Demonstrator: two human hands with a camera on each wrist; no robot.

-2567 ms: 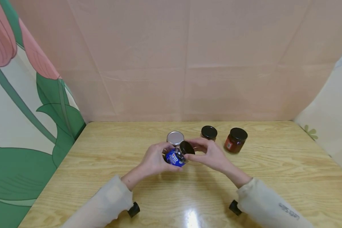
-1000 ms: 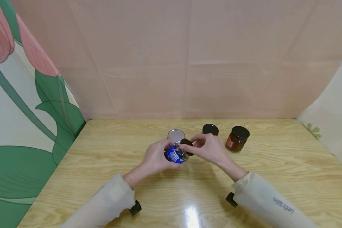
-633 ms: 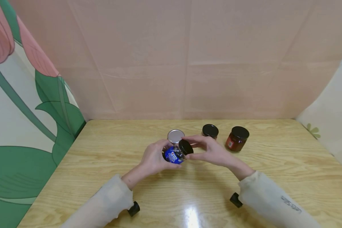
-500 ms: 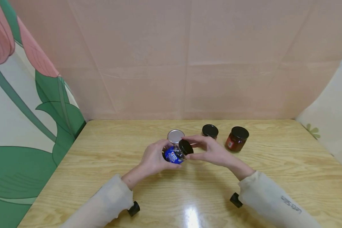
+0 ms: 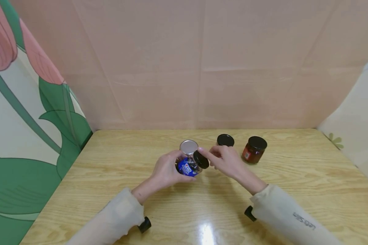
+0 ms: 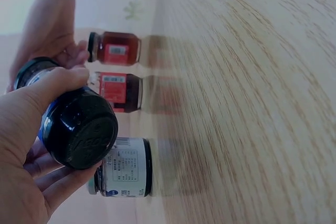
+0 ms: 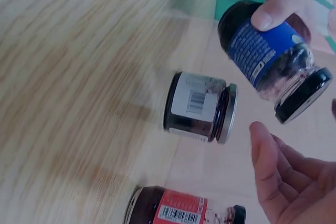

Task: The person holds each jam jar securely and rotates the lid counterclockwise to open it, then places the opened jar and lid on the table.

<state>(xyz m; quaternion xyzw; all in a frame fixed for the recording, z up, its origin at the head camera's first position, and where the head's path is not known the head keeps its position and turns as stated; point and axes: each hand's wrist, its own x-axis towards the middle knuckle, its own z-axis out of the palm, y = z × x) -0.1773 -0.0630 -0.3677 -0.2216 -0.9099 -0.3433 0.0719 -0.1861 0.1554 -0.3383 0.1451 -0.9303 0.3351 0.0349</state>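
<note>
My left hand (image 5: 168, 169) grips a glass jar with a blue label (image 5: 187, 167), tilted above the table with its black lid (image 5: 201, 160) toward the right. In the left wrist view, the thumb and fingers wrap round the jar body and its dark base (image 6: 84, 132) faces the camera. The lid sits on the jar's mouth. My right hand (image 5: 227, 160) is beside the lid, one extended fingertip at its upper edge; whether it touches is unclear. In the right wrist view, several loosely bent fingers (image 7: 265, 150) stand apart from the lid, holding nothing.
Just behind the held jar stands a white-labelled jar with a silver lid (image 5: 188, 147). A red-labelled jar with a black lid (image 5: 225, 140) is partly hidden behind my right hand. Farther right stands another red-labelled jar (image 5: 254, 150). All rest on the wooden table (image 5: 116, 156).
The right thumb and fingers, which spanned the lid half a second ago, have come off its sides, and the hand has turned about it. The left hand keeps the jar almost in place.
</note>
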